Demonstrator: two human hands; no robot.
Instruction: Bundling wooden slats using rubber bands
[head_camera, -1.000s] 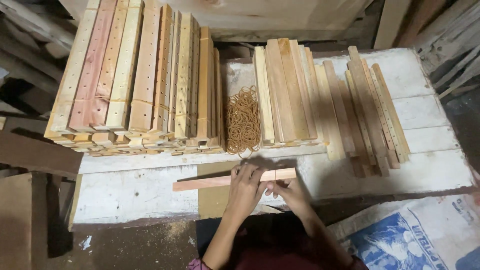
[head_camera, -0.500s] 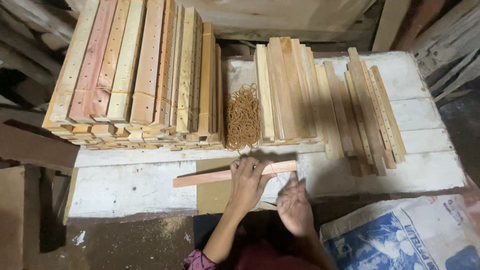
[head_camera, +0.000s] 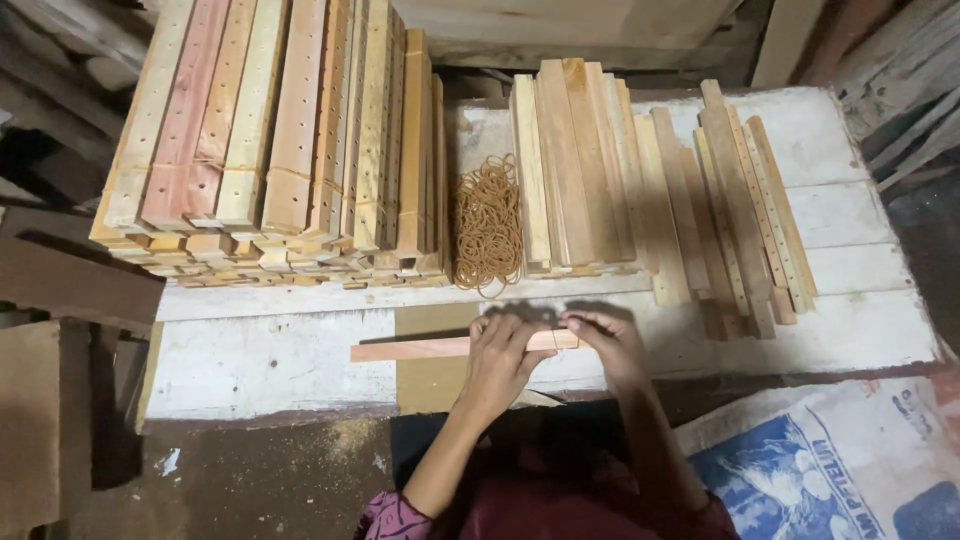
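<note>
Head view looks straight down on a white-painted bench (head_camera: 250, 350), its planks scuffed and worn, with a bare brownish patch near the front edge. Across that patch lies a thin reddish wooden strip (head_camera: 420, 349), running left to right along the front edge. The left hand (head_camera: 500, 355) is laid over the strip's right part, fingers curled down around it. The right hand (head_camera: 612, 345) meets it at the strip's right end, fingertips pinched in close at the wood — both hands closed on the strip, though what exactly the right fingertips grip there is too small to make out.

Behind the hands, about mid-bench, a loose heap of tan rubber bands (head_camera: 487, 225) sits between two lots of timber. To its left, filling the back left corner and overhanging the left edge, is a tall stack of bundled slats (head_camera: 280, 140) — pale and pinkish lengths with rows of small drilled holes, some bundles tied round with bands. To the right of the heap is a lower pile of plain strips (head_camera: 575, 165), and beyond it, toward the right edge, a looser spread of darker strips (head_camera: 735, 200), a few of them also drilled.

Below the front edge, sawdust lies on the dark floor. At the lower right a white and blue printed sack (head_camera: 830, 460) rests just beside the person's arm. Rough boards lean in the shadows at the left.
</note>
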